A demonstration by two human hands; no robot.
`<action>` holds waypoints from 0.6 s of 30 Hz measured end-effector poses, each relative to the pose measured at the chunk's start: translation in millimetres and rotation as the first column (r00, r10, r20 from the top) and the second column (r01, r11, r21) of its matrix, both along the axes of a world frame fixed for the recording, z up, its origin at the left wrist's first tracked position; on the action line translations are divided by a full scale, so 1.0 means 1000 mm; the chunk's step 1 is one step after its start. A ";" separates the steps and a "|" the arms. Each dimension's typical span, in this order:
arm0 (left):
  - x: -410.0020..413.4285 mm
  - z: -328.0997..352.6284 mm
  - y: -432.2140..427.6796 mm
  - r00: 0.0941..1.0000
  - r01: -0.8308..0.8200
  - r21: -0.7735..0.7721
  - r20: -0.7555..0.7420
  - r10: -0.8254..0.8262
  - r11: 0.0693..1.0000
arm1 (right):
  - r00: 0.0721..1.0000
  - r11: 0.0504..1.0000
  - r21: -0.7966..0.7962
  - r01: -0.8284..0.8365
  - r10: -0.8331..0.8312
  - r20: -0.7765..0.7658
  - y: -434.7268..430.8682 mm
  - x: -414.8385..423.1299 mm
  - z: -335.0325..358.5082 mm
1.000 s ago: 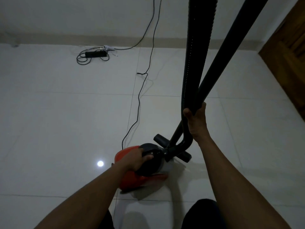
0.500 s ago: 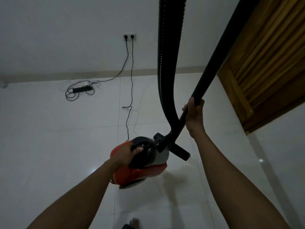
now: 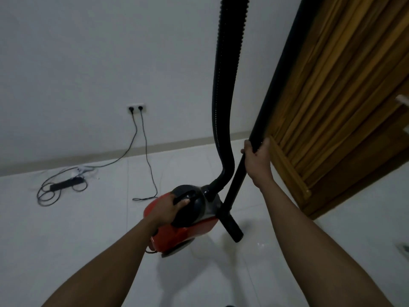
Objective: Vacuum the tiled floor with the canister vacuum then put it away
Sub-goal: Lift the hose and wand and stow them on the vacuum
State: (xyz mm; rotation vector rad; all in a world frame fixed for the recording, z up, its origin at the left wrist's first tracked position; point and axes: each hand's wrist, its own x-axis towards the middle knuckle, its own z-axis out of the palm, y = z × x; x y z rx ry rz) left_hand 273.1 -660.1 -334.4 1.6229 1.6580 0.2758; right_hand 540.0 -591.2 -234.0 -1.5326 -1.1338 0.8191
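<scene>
from the head camera: carrying the canister vacuum point(image 3: 183, 231) low in front of the body, apparently lifted just off the tiled floor point(image 3: 66, 229). gripping its dark top handle with the left hand point(image 3: 171, 208), fingers wrapped fully round. clasping the black wand point(image 3: 278, 89) with the right hand point(image 3: 257, 160), fingers and thumb closed round the tube, open end pointing down beside the canister. probably holding the wand upright to keep the ribbed hose point(image 3: 223, 96) looped high, off the tiles and out from underfoot. passing close by the wooden door point(image 3: 343, 107). apparently plugged in, with the cord point(image 3: 148, 156) trailing up to the wall socket point(image 3: 136, 108).
</scene>
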 end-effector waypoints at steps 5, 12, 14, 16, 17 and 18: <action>0.034 0.005 0.132 0.999 0.051 -0.018 -0.010 -0.051 0.999 | 0.996 0.996 0.018 0.087 -0.087 0.015 0.105 0.041 0.011; 0.105 0.011 0.312 0.998 0.054 -0.013 -0.014 -0.055 0.998 | 0.997 0.996 0.050 0.071 -0.069 -0.044 0.293 0.113 0.016; 0.126 0.016 0.359 0.999 0.050 -0.008 -0.007 -0.050 0.999 | 0.996 0.995 0.054 0.078 -0.076 -0.044 0.344 0.132 0.021; 0.148 0.018 0.404 0.997 0.071 -0.013 -0.002 -0.071 0.997 | 0.995 0.994 0.058 0.092 -0.090 -0.036 0.393 0.153 0.029; 0.160 0.017 0.432 0.997 0.078 -0.007 0.004 -0.078 0.997 | 0.995 0.993 0.066 0.093 -0.091 -0.029 0.421 0.165 0.031; 0.168 0.019 0.448 0.996 0.087 0.004 0.003 -0.087 0.996 | 0.996 0.993 0.072 0.089 -0.087 -0.020 0.437 0.173 0.034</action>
